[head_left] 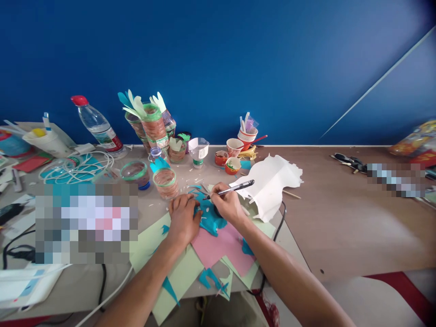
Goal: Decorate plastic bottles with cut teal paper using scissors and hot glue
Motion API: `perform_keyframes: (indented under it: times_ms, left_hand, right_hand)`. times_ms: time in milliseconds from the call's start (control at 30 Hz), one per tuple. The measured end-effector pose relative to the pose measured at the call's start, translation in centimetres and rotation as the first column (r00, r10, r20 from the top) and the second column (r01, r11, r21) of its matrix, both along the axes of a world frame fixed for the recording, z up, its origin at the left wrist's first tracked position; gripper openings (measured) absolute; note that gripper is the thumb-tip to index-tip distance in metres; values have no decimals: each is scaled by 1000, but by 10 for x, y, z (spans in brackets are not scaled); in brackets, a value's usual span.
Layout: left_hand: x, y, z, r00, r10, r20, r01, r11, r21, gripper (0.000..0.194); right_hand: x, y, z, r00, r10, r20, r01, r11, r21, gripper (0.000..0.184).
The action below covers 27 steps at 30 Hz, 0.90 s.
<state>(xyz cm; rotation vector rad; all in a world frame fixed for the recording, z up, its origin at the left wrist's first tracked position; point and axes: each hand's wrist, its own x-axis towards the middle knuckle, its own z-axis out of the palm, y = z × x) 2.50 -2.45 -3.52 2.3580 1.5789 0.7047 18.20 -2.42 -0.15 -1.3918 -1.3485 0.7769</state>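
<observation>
My right hand [226, 202] grips a black-and-clear pen [242, 185], its tip down close to a cut piece of blue paper [209, 220]. My left hand [184, 218] lies on the left edge of that paper with its fingers stretched out, holding nothing. Beneath are a pink sheet [218, 247] and pale green sheets [184, 277]. Small blue scraps [207, 278] lie nearer the table edge. Just beyond my left hand stands a cut cup wrapped in brown cord [165, 185], with a green rim.
At the back are a tilted water bottle [97, 125], cord-wrapped containers [153, 122] and paper cups [234, 147]. Crumpled white paper [272, 181] lies right of my hands. A coil of white cable [76, 165] sits left. A black cable [282, 218] runs along the table's right side.
</observation>
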Motion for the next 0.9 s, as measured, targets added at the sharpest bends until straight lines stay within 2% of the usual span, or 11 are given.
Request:
perform_keyframes:
  times_ms: [167,267,333,533,900]
  left_hand:
    - [2,-3,2,992,-121,33,118,989,87,17]
    - [3,-6,3,974,-223,22,220,970,101,22]
    - [4,-5,1,968,-250,2,249,964,94,24]
    - [7,-2,-1,974,-218,-63,221,974,51,24]
    - [10,0,2,987,-146,-73,149,988,41,22]
  right_hand:
    - [-2,-1,1,995,-60,-79,60,998,-7,8]
    - [-1,-2,3,990,-105,-91,106,994,10,8]
    - [-1,-2,4,988,-124,-89,127,992,23,8]
    - [0,-1,2,989,-133,-68,137,989,54,10]
    - [0,-1,3,990,-131,-56,134,990,44,11]
